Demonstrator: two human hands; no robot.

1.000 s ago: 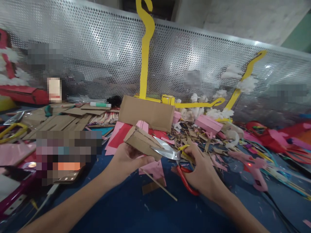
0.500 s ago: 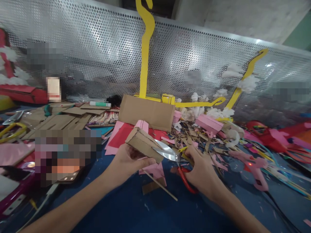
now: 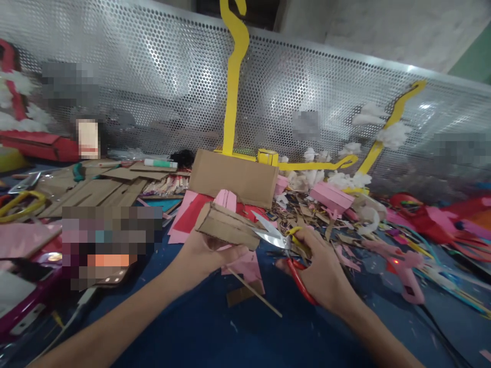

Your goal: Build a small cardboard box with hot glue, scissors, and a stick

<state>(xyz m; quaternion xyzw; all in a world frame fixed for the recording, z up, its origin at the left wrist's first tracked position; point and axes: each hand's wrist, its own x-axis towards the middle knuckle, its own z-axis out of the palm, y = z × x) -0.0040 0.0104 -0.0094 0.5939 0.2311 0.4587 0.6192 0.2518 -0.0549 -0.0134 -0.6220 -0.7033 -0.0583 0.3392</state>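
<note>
My left hand [image 3: 209,260] is closed around a small brown cardboard box [image 3: 226,225], gripping it from below and along its near side. My right hand [image 3: 316,263] holds scissors [image 3: 272,235] with one yellow and one red handle. Their blades are parted and point left, with the tips at the box's right end; whether they touch the cardboard I cannot tell. Below the box lie a pink paper piece [image 3: 249,268], a thin wooden stick [image 3: 259,294] and a brown cardboard scrap [image 3: 240,295] on the blue table.
A large cardboard panel [image 3: 233,176] leans behind the box. Cardboard scraps [image 3: 307,209] are heaped to the right, near a pink glue gun [image 3: 402,266] with a lit red light. Flat cardboard sheets [image 3: 95,197] lie left. A perforated metal screen [image 3: 172,87] closes off the back.
The box has tilted in my left hand, showing more of its upper face. The scissors have pulled slightly right, and their blades are spread wider.
</note>
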